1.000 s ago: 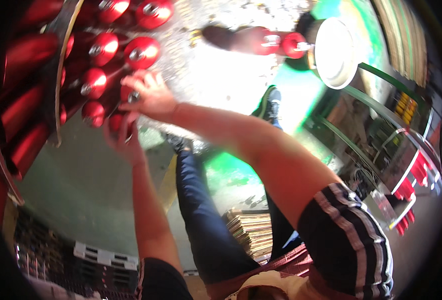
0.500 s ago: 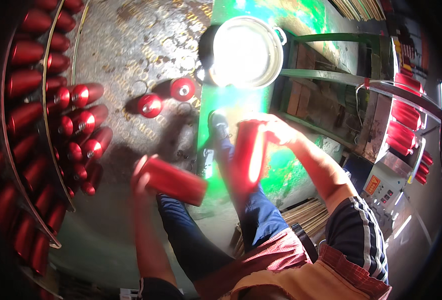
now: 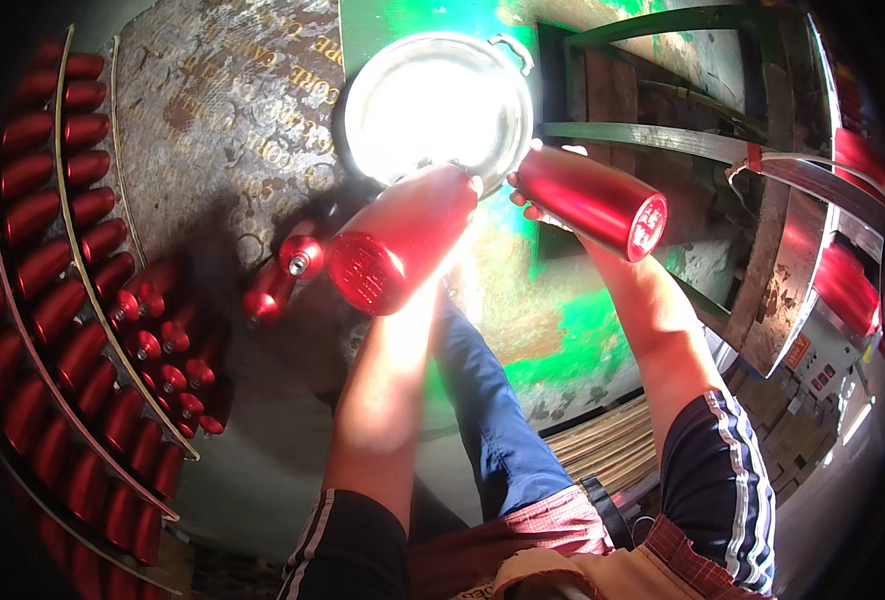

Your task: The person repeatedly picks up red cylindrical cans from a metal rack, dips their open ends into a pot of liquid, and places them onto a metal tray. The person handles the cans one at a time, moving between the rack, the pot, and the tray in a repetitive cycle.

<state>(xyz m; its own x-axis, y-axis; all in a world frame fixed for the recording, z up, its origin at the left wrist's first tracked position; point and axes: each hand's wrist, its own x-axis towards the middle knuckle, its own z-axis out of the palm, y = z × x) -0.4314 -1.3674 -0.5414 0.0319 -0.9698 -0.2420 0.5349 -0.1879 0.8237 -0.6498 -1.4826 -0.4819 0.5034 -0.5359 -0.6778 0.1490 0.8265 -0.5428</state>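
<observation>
My left hand [image 3: 478,186] is closed on a red metal bottle [image 3: 403,235], which covers most of that hand. The bottle is tilted, its broad base toward me and its narrower end at the pot's near rim. In my right hand [image 3: 529,206] is a second red metal bottle [image 3: 593,200], also tilted, its base out to the right and its narrower end beside the rim. Fingers show along its underside. Strong glare fills the inside of the round metal pot [image 3: 521,130], so its contents cannot be made out.
Two red bottles [image 3: 301,254] stand on the worn, printed board [image 3: 213,110] at left. Beyond them are a loose group [image 3: 173,340] and racked rows of red bottles [image 3: 38,260]. A green wooden frame [image 3: 653,135] stands at right, near a control box [image 3: 823,365].
Both hands have moved up to the pot with their bottles, the left one also rightward. The bottles' bases now face me. The view has shifted, too.
</observation>
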